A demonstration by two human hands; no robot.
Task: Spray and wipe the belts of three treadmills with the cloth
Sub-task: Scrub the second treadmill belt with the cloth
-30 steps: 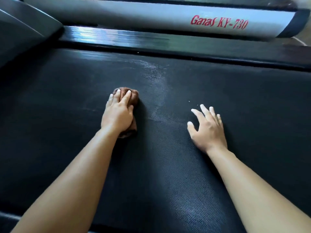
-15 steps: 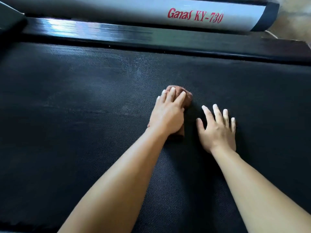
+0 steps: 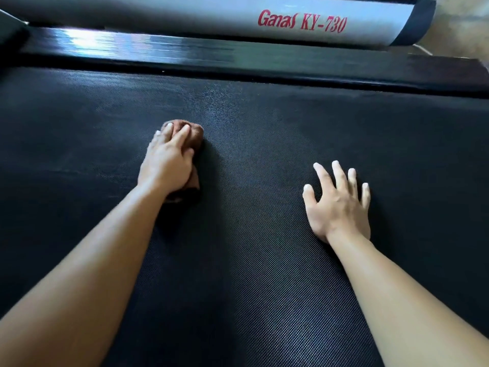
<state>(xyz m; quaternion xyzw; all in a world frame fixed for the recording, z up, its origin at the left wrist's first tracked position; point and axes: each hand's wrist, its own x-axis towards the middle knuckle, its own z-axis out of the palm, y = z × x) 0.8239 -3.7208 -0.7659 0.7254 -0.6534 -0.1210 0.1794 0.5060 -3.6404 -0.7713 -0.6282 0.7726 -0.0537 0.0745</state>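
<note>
Bare left forearm [image 3: 92, 260] and right forearm [image 3: 397, 287] in from bottom edge, over black textured treadmill belt [image 3: 251, 247]. Right grip [image 3: 338, 207] open, fingers spread, flat on belt, right of centre. Left grip [image 3: 166, 162] farther out, left of centre, well apart from right; fingers curved over wadded brown cloth [image 3: 194, 133], thumb tucked against its side, pressing it onto belt. Cloth showing past fingertips and under heel of hand. Pale sheen on belt beyond cloth. Glossy black side rail [image 3: 264, 59] along far belt edge. Beyond rail, grey cover [image 3: 185, 14] with red lettering "Ganas KY-730" [image 3: 301, 22].
</note>
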